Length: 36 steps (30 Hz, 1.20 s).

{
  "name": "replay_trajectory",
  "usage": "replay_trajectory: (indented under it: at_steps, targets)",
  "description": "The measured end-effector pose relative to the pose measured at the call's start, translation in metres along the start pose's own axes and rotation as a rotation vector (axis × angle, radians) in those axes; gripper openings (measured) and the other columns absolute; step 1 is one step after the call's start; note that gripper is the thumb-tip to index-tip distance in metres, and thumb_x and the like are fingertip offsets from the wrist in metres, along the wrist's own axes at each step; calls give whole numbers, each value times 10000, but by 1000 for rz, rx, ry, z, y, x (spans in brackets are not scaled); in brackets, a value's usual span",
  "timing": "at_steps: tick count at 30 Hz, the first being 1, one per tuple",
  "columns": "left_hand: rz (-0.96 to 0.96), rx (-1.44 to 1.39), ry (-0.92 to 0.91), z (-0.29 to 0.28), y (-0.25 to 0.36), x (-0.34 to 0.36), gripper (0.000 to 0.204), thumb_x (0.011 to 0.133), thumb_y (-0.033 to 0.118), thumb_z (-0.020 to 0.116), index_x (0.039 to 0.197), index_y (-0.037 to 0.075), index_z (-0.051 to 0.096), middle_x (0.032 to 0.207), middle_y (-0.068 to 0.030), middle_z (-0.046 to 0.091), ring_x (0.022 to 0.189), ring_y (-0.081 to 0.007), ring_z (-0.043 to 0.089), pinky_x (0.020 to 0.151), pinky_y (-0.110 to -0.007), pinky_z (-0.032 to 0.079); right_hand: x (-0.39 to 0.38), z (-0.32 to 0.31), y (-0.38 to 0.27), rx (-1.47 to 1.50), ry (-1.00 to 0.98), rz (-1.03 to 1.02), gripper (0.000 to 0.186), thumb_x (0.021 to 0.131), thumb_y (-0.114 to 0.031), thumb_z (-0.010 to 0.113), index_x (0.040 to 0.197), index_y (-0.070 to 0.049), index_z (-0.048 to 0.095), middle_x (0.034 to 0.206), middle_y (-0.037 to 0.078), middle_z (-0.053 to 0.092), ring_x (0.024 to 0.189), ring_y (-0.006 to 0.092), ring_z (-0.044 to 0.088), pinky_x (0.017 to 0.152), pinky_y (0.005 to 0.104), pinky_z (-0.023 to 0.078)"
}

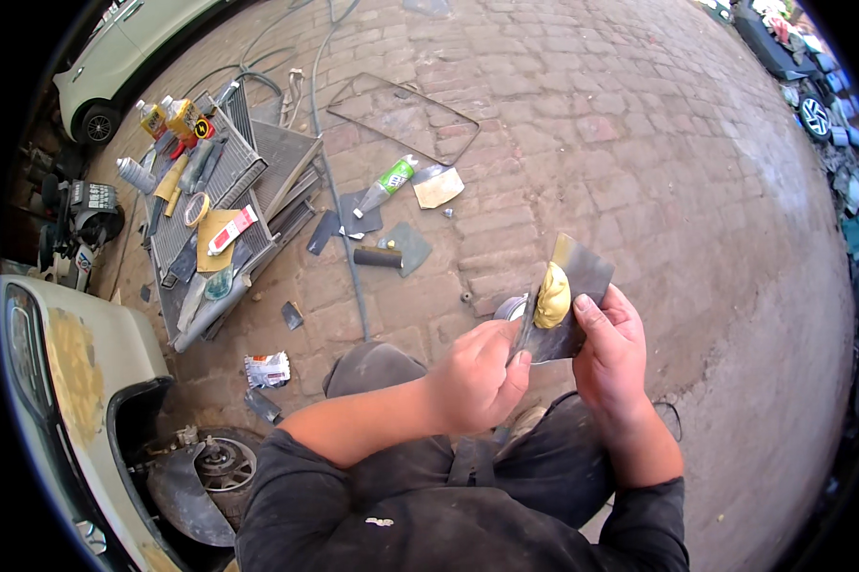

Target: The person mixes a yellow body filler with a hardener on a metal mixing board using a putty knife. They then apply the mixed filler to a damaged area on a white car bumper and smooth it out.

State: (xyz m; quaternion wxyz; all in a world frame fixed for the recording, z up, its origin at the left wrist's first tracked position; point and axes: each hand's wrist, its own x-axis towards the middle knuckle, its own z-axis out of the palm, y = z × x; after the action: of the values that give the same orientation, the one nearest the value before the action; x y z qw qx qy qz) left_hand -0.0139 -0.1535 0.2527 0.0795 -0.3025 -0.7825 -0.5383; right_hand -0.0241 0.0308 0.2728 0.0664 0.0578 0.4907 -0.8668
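My right hand (608,348) grips a flat, dark metal plate (577,267), thumb on its face. A thick lump of yellow paste (551,297) sits on the plate. My left hand (477,372) is closed at the plate's left edge on what looks like a thin dark spreader (525,329), mostly hidden by fingers and plate. Behind my hands, a round tin (508,308) shows partly on the ground. My knees in dark trousers are below my forearms.
Stacked radiators (277,143) at left hold bottles, cans, a tube and tools. A green-labelled bottle (388,183), scraps, a hose (353,286) and wire frame (463,120) lie on brick paving. A car body (134,343) with exposed wheel is close left; piled parts (777,43) line the right.
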Motion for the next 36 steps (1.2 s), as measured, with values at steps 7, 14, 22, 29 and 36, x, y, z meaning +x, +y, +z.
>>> replay_trajectory:
  at_steps: [7,14,22,29,36]
  targets:
    - [-577,-1237,71,-16,-21,3,316,971,132,507,1226,-53,521,1094,-118,660,1000,-203,633,892,-356,482,4,-18,-15,76,20,-448,458,994,-45,457,1440,-26,355,1397,119,504,1255,244,528,1071,407,418]
    - [-634,-1590,-34,-6,-12,6,401,988,157,558,1323,-42,461,1287,-157,588,1178,-257,585,1026,-415,445,-28,-27,20,16,-271,165,726,937,-368,516,1506,-19,230,1503,210,350,1369,291,398,1128,444,307]
    - [-533,-1639,-63,-19,5,5,393,1010,146,530,1341,-44,433,1289,-128,578,1198,-205,555,1016,-367,446,-3,-40,42,-603,-258,79,475,965,-82,495,1407,64,400,1401,228,460,1291,268,470,1064,363,382]
    - [-488,-1256,154,-17,-15,1,307,1031,160,470,1255,-51,482,1106,-68,607,993,-108,555,874,-281,447,9,-28,-5,-873,70,-978,269,921,74,540,1187,80,575,1122,181,637,1007,251,634,886,349,521]
    - [-375,-499,239,-12,-24,-9,252,1027,175,483,937,-61,499,607,2,490,572,-61,423,512,-290,341,-2,-3,-7,-1389,-285,-1155,387,698,-12,639,1080,46,668,1006,151,622,889,310,635,837,436,568]
